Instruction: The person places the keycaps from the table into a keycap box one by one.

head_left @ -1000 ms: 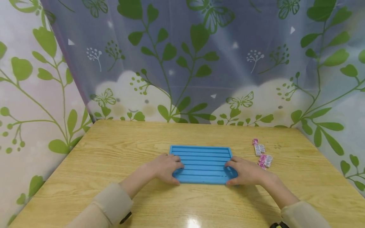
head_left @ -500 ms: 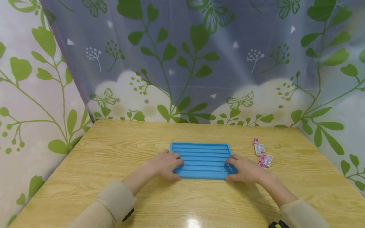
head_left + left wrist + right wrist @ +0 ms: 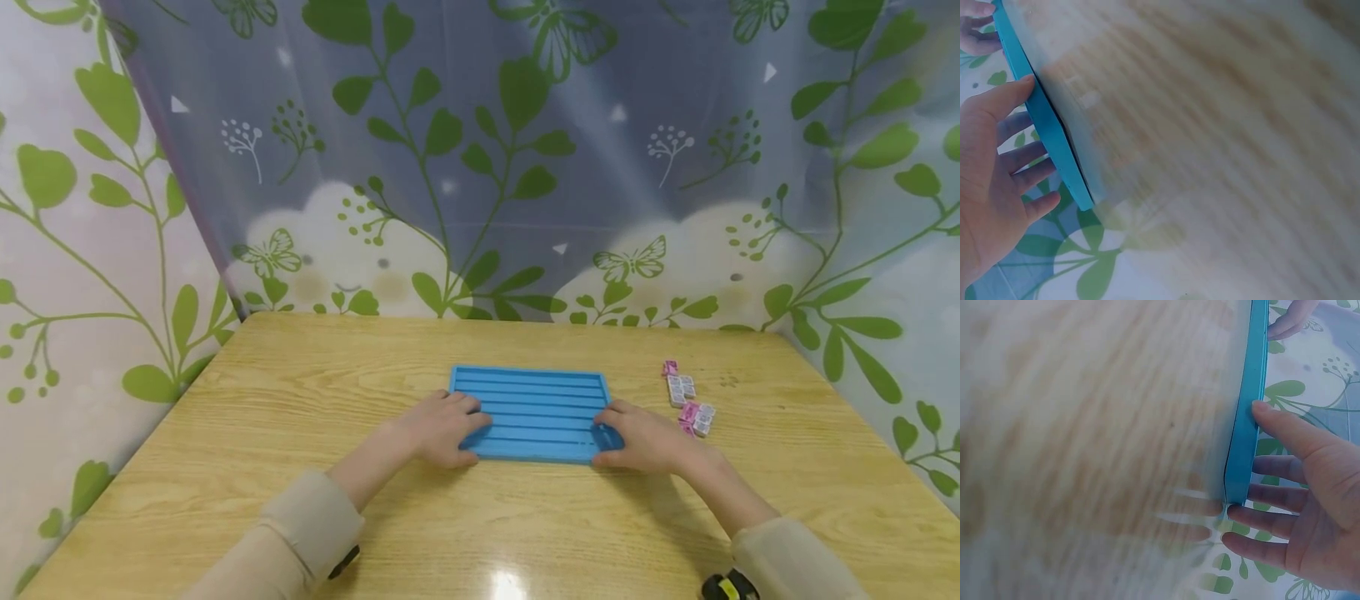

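A: What takes up most of the scene?
B: A leaf-printed curtain point(image 3: 450, 150) hangs behind the blue tray, and the wooden table point(image 3: 330, 367) spreads out under and around it.

A: And the tray?
B: The blue tray point(image 3: 536, 417) lies on the table between two hands. Its long axis runs sideways, from one hand to the other, and its ridges run the same way.

A: Which hand is nearer?
B: Neither; both touch it. The left hand point(image 3: 442, 427) is at its left end, the right hand point(image 3: 641, 437) at its right end. Each is part spread, with fingers reaching over the end and thumb at the near side, so I'd judge that each holds a near corner.

A: Do the wrist views add anything?
B: Yes. They show each thumb set on the outside of the tray's near wall point(image 3: 1245, 440), and the right hand's little finger reaching past the tray's end. What the fingertips behind that wall touch is hidden. Only the head view shows the ridged inside.

A: Anything smaller?
B: Some pink and white pieces point(image 3: 691, 412), beyond the tray's right end, nearer the right hand. Their markings are too small to read.
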Motion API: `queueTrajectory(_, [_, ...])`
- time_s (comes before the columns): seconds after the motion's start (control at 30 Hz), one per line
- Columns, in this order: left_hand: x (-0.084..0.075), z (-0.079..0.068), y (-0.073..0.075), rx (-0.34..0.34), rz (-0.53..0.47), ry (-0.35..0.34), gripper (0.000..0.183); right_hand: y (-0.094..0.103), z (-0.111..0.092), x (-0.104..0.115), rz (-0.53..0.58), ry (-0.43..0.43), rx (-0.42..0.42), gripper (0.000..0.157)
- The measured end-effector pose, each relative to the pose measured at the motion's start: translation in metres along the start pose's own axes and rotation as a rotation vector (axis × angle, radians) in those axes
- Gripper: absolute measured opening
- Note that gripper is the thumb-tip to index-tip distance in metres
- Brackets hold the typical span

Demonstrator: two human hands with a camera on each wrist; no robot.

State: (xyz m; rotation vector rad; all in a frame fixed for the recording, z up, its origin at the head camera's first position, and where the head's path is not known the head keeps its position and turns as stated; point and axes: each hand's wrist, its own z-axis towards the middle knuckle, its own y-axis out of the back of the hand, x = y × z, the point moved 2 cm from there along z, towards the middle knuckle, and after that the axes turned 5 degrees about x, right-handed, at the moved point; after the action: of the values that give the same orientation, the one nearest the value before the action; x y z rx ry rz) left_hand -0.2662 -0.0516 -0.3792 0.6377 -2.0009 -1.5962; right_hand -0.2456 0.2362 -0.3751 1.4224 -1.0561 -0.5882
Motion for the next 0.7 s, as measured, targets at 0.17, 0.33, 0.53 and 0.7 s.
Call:
queueTrajectory(0.17, [-0.0017, 0.0016, -0.0009, -0.009, -0.010, -0.013, 0.055, 0.0011, 0.0011, -0.0012, 0.019, -0.007, 0.011, 0.059])
queueTrajectory(0.33, [-0.0019, 0.0036, -0.0011, -0.028, -0.022, -0.027, 0.053, 0.0024, 0.0027, -0.0017, 0.019, 0.002, 0.010, 0.059])
queueTrajectory(0.53, [-0.0018, 0.0048, -0.0024, -0.033, -0.007, -0.038, 0.053, 0.0029, 0.0033, -0.0032, 0.035, 0.003, 0.017, 0.059])
queueTrajectory(0.7, [-0.0024, 0.0055, -0.0035, -0.033, -0.007, -0.042, 0.050, 0.0034, 0.0031, -0.0069, 0.050, -0.007, 0.018, 0.059])
